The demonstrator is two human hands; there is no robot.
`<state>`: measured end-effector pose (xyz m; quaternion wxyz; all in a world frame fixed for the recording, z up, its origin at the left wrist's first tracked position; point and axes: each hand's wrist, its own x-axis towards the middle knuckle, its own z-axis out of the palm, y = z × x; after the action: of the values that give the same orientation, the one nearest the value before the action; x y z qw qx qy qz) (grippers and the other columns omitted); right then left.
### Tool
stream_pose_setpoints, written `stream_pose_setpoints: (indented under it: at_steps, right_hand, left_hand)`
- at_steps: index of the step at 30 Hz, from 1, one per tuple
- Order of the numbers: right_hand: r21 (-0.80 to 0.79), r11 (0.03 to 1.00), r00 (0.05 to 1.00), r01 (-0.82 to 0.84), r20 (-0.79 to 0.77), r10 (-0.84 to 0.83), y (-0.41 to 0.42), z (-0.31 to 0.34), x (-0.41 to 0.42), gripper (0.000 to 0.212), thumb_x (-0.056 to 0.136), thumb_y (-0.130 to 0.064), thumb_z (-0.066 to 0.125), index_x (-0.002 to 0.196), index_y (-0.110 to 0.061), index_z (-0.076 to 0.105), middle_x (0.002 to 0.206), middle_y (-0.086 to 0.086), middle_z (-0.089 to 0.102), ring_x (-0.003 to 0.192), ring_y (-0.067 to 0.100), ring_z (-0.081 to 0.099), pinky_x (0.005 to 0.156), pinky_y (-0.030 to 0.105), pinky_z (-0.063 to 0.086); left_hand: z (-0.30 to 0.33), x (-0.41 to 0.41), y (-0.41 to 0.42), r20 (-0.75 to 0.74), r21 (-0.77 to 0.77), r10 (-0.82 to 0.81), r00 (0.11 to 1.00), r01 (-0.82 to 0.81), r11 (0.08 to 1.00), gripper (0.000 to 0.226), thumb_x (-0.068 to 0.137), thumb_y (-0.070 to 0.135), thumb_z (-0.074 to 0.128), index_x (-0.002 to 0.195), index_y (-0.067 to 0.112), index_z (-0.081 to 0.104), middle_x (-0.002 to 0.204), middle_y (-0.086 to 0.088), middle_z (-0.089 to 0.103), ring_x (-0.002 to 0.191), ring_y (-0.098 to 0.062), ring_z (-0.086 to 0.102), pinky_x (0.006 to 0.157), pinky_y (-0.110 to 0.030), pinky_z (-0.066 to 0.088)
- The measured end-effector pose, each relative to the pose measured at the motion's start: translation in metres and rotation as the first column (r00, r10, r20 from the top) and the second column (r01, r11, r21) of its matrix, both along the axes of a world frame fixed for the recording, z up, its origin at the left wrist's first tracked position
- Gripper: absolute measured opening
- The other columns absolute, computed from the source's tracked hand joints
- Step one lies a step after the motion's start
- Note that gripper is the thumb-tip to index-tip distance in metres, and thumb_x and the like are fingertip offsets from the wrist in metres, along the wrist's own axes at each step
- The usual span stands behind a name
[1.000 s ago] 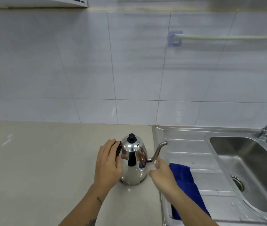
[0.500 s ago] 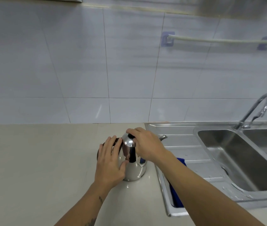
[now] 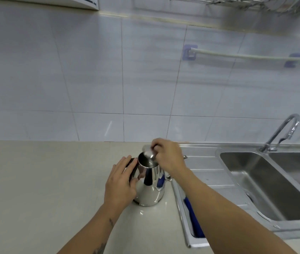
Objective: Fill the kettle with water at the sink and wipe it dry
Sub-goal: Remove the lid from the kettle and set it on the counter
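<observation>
A shiny steel kettle (image 3: 150,187) stands upright on the beige counter, just left of the sink's draining board. Its mouth is uncovered. My left hand (image 3: 120,184) rests against its black handle side and steadies it. My right hand (image 3: 167,155) holds the steel lid (image 3: 148,153) just above the kettle's mouth, tilted, with its knob hidden in my fingers. The thin spout is mostly behind my right wrist. A blue cloth (image 3: 194,220) lies on the draining board under my right forearm.
The steel sink (image 3: 266,182) has two basins to the right, with a curved tap (image 3: 281,132) behind them. A towel rail (image 3: 246,55) is fixed to the tiled wall. A dish rack hangs at the top right. Beige counter (image 3: 35,189) stretches left.
My right hand went from beside the spout to the lid knob, then lifted the lid off the kettle. My left hand stayed at the handle. The view shifted right.
</observation>
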<state>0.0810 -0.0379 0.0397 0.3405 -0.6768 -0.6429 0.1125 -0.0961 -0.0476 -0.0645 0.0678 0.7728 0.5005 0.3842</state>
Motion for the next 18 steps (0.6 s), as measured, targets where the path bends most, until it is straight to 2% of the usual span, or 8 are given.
stream_pose_setpoints:
  at_steps: [2,5,7,9,12,14,18]
  right_hand:
    - [0.07,0.99,0.969,0.12,-0.224,-0.102,-0.002,0.013,0.012,0.029,0.088,-0.003,0.053,0.082,-0.024,0.071,0.08,-0.002,0.071,0.08,0.019,0.065,0.072,0.036,0.056]
    - [0.154,0.98,0.961,0.125,-0.263,-0.081,-0.022,0.03,0.023,0.026,0.092,-0.003,0.053,0.092,-0.022,0.071,0.088,-0.003,0.072,0.086,0.012,0.065,0.076,0.03,0.055]
    - [0.161,0.986,0.986,0.039,-0.168,-0.012,-0.052,0.022,0.023,0.024,0.095,-0.006,0.052,0.097,-0.025,0.068,0.088,-0.008,0.07,0.083,0.006,0.064,0.072,0.022,0.052]
    - [0.062,0.997,0.999,-0.046,-0.007,0.047,-0.089,-0.009,0.019,0.022,0.098,-0.012,0.051,0.103,-0.029,0.065,0.091,-0.01,0.067,0.082,0.005,0.062,0.072,0.018,0.051]
    - [-0.152,0.981,0.98,-0.123,0.135,0.144,-0.133,-0.065,0.007,0.02,0.099,-0.02,0.051,0.113,-0.031,0.06,0.107,-0.01,0.065,0.093,0.006,0.061,0.085,0.025,0.054]
    - [-0.176,0.968,0.954,-0.179,0.211,0.215,-0.145,-0.101,0.001,0.024,0.094,-0.018,0.058,0.115,-0.028,0.061,0.117,-0.012,0.065,0.102,0.007,0.061,0.091,0.028,0.053]
    - [-0.197,0.954,0.913,-0.227,0.297,0.279,-0.148,-0.149,-0.004,0.042,0.08,-0.015,0.065,0.116,-0.035,0.057,0.128,-0.016,0.063,0.112,0.01,0.063,0.082,0.031,0.059]
  left_hand:
    - [0.0,-0.001,0.0,-0.02,0.017,-0.014,1.0,0.014,1.0,0.065,0.077,0.013,0.076,0.137,0.023,0.053,0.145,0.007,0.049,0.136,-0.017,0.043,0.102,-0.034,0.047]
    - [0.003,-0.003,0.001,-0.034,-0.003,-0.025,0.999,0.025,1.0,0.064,0.079,0.013,0.074,0.138,0.024,0.053,0.145,0.007,0.048,0.136,-0.016,0.042,0.105,-0.035,0.045]
    - [0.004,-0.003,0.002,-0.036,-0.028,-0.015,0.999,0.014,0.999,0.063,0.081,0.011,0.07,0.139,0.027,0.051,0.147,0.009,0.046,0.138,-0.013,0.039,0.108,-0.03,0.039]
    - [0.004,-0.004,0.002,-0.025,-0.04,-0.01,1.0,0.009,0.999,0.063,0.082,0.008,0.066,0.139,0.029,0.05,0.147,0.01,0.045,0.138,-0.012,0.038,0.109,-0.025,0.031]
    - [0.005,-0.002,0.0,0.011,-0.047,-0.011,1.0,0.011,0.999,0.063,0.081,0.002,0.062,0.139,0.026,0.052,0.147,0.007,0.046,0.138,-0.014,0.037,0.112,-0.027,0.03]
    - [0.005,0.0,-0.001,0.024,-0.057,-0.011,1.0,0.013,0.998,0.065,0.08,0.0,0.061,0.139,0.024,0.052,0.148,0.007,0.045,0.139,-0.014,0.036,0.113,-0.03,0.031]
    - [0.008,-0.001,-0.003,0.02,-0.073,-0.01,1.0,0.012,0.997,0.066,0.079,-0.002,0.059,0.139,0.024,0.051,0.148,0.009,0.044,0.139,-0.014,0.035,0.111,-0.029,0.032]
